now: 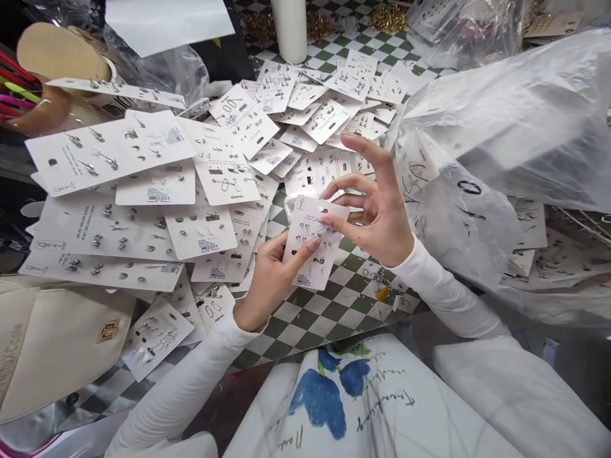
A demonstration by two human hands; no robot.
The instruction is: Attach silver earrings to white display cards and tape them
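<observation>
My left hand (274, 273) grips a white earring card (312, 270) from its lower left, the thumb lying across its face. Rows of small metal studs sit on the card. My right hand (372, 203) is at the card's upper right, its thumb on the edge and the index finger raised apart from it; the other fingers curl behind the card. Many more earring cards (203, 181) lie in overlapping piles to the left and behind. A white object (289, 202), mostly hidden, is just behind the held card.
Clear plastic bags (477, 165) fill the right side. Loose small metal pieces (382, 280) lie on the checkered table (305, 324) near its front edge. A white bottle (289, 32) stands at the back. A cream bag (67, 343) and a pen holder (52, 111) are at the left.
</observation>
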